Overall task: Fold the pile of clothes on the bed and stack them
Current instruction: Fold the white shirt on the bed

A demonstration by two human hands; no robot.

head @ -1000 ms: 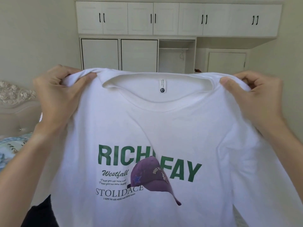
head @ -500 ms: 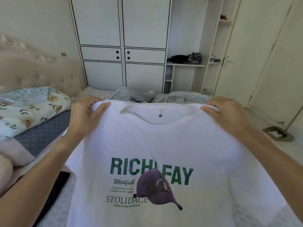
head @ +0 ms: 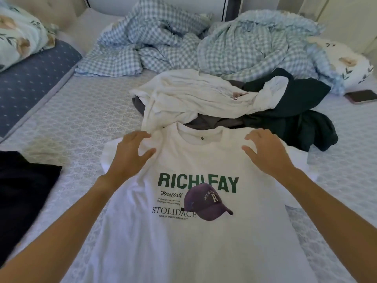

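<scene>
A white T-shirt [head: 195, 237] with green lettering and a purple cap print lies flat and face up on the bed [head: 81, 111]. My left hand [head: 130, 154] rests on its left shoulder with fingers spread. My right hand [head: 265, 152] rests on its right shoulder, fingers also apart. Just beyond the collar sits the pile of unfolded clothes: a crumpled white shirt [head: 195, 99], a grey garment [head: 210, 120] under it and dark green clothes [head: 302, 111] to the right.
A dark folded garment [head: 24, 193] lies at the left edge of the bed. Blue checked bedding [head: 183, 41] is bunched at the far side. A phone [head: 361, 96] lies at the right, and pillows [head: 20, 37] at the far left.
The white T-shirt, held up in the air by its shoulders before, now lies flat on the bed. Both hands have let go and lie open on it.
</scene>
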